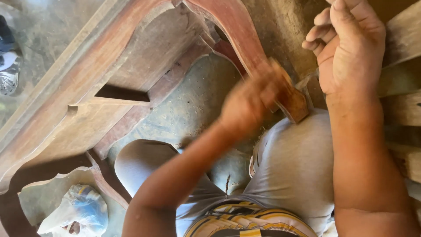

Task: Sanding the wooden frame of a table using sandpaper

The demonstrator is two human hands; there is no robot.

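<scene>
Reddish wood: the curved frame [109, 83] lies across your knees. Your left hand [250, 103], blurred, closes its fingers round a block [291, 98] pressed to the leg [239, 30]; your right hand [348, 44], loosely curled, steadies the piece.

A crumpled plastic bag [79, 210], translucent white with blue patches and a small yellow streak, lies on the dusty floor [193, 105] near the bottom left corner. No labels, signs or screens are visible.
</scene>
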